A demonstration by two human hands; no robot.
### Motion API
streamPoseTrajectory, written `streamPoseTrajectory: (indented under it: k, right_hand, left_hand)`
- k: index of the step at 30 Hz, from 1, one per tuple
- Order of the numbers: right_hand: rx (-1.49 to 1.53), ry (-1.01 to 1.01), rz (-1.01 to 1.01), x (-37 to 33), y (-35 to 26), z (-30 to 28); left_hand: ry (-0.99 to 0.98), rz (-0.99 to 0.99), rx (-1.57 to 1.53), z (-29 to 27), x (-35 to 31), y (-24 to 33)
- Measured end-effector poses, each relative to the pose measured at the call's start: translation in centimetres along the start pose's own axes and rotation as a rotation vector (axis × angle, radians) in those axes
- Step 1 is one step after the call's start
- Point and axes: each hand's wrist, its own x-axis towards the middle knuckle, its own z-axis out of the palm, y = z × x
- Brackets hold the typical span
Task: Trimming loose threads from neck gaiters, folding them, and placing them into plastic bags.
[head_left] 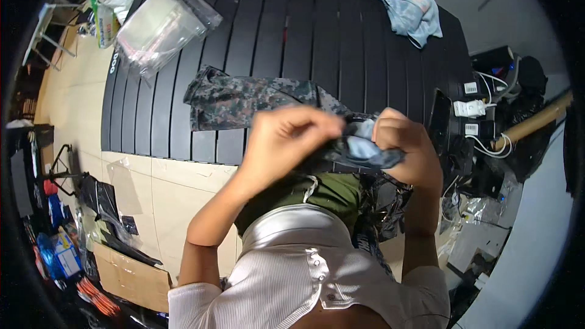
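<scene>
A long camouflage-print garment (237, 97) in dark green, grey and brown lies across the table and runs toward my hands. Its near right end is lifted and bunched, showing a light blue inner side at an opening. My right hand (405, 146) is closed in a fist around that end. Beside it on the left, my left hand (286, 140) is raised over the cloth, its thumb and forefinger curled together. Motion blurs those fingertips, and what they pinch, if anything, is not visible.
The black slatted table (256, 30) carries clear plastic bags (164, 24) at far left and a folded light blue garment (408, 9) at far right. White adapters with cables (472, 108) sit by its right edge. A cardboard piece (131, 274) lies on the floor at left.
</scene>
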Motion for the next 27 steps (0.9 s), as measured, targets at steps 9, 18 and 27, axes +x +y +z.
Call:
streamPoseTrajectory:
  k: [9,18,27]
  right_hand:
    - [0.25,0.141,0.793,-2.9,6.8,-4.8]
    - [0.793,0.442,0.606,-6.7,7.0,-9.1]
    - [0.867,0.459,0.395,-4.2,8.6,-9.2]
  left_hand:
    - [0.686,-0.18,0.946,-13.8,-1.5,-5.4]
    - [0.638,0.046,0.736,-17.7,-3.3,-2.7]
    - [0.595,0.002,-0.176,-26.1,-4.7,-0.3]
